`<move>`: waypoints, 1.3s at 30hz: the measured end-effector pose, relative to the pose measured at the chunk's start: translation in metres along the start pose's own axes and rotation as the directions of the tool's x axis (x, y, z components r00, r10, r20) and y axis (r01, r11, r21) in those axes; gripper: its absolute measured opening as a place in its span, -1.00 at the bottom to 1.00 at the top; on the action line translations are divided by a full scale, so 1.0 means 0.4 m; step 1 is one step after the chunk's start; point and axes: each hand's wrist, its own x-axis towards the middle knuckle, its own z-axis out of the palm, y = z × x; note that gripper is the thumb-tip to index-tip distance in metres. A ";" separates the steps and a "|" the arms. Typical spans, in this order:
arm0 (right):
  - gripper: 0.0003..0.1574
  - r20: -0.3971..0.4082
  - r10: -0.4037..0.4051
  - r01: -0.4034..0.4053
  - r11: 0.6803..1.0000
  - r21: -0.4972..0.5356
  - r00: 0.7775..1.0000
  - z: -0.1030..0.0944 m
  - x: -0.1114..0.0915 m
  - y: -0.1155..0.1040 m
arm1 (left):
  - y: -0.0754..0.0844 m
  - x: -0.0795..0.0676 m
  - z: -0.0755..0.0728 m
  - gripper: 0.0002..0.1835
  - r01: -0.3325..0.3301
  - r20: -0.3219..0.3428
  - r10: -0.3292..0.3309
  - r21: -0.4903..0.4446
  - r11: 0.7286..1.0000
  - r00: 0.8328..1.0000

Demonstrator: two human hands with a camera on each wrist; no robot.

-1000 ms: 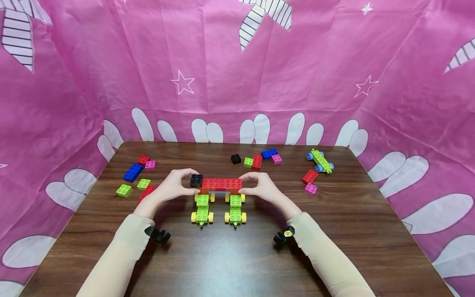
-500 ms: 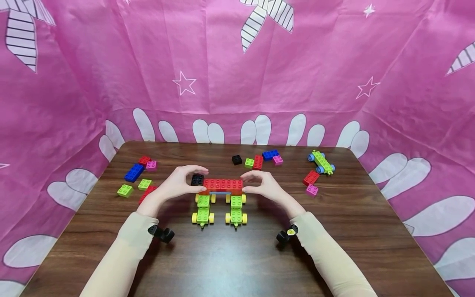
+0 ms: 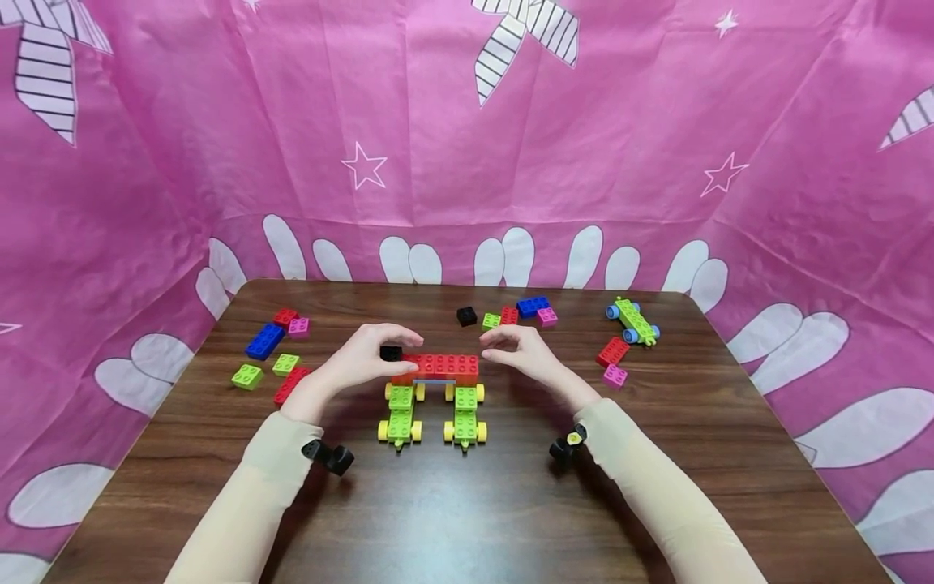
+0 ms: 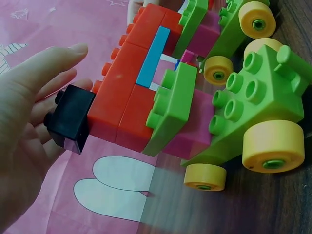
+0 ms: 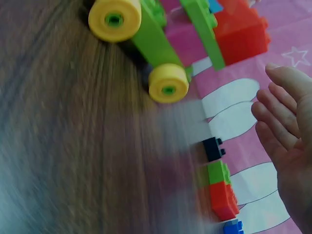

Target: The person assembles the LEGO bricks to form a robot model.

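Observation:
A toy-brick build stands mid-table: two green wheeled bases with yellow wheels, magenta bricks and green bricks above them, and a bridge of red bricks across both. A blue piece shows under the red span. On its left end sits a black brick. Around that end my left hand is held loosely; in the left wrist view its thumb is apart from the bricks and its fingers pass behind the black one. My right hand hovers off the right end, fingers relaxed, holding nothing.
Loose bricks lie at the left, including a blue brick and a lime brick. More are at the back, such as a black brick. At the right are a lime car base with blue wheels and a red brick.
My right hand has come off the red bridge's right end and drawn away to the right. The left hand has loosened and slid right over the black brick. The build stays in place.

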 end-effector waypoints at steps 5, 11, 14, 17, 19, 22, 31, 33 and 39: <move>-0.69 -0.023 -0.037 0.037 0.999 -0.006 0.999 -0.004 0.029 0.051 | -0.005 0.002 0.006 -0.63 -0.016 0.018 0.015 0.033 0.999 1.000; -0.66 -0.068 -0.031 0.028 0.999 -0.041 0.997 -0.015 0.072 0.117 | -0.015 0.007 0.013 -0.66 -0.036 0.043 0.034 0.061 0.997 0.999; -0.62 -0.068 -0.009 0.008 1.000 -0.021 0.998 -0.020 0.092 0.127 | -0.019 0.004 0.015 -0.67 -0.033 0.043 0.030 0.054 0.998 0.999; -0.56 -0.051 0.014 -0.014 1.000 0.000 0.999 -0.023 0.112 0.138 | -0.020 0.002 0.016 -0.67 -0.021 0.043 0.019 0.046 0.999 0.999; -0.52 -0.040 0.020 -0.020 1.000 -0.005 0.999 -0.025 0.125 0.145 | -0.021 0.001 0.018 -0.67 -0.013 0.044 0.011 0.048 0.999 0.999; -0.52 -0.034 0.017 -0.018 1.000 -0.017 0.999 -0.030 0.145 0.153 | -0.021 0.003 0.019 -0.66 -0.012 0.048 0.009 0.059 0.998 0.999; -0.45 -0.011 0.047 -0.047 0.997 -0.060 0.999 -0.035 0.191 0.181 | -0.010 0.005 0.019 -0.65 0.006 0.071 -0.011 0.073 0.997 0.997; -0.41 -0.007 0.059 -0.059 0.995 -0.080 0.998 -0.036 0.204 0.201 | -0.008 0.004 0.021 -0.66 -0.001 0.066 -0.004 0.078 0.997 0.998; -0.35 0.015 0.081 -0.078 0.987 -0.139 0.997 -0.038 0.226 0.210 | -0.005 0.001 0.022 -0.66 0.006 0.056 -0.010 0.086 0.996 0.998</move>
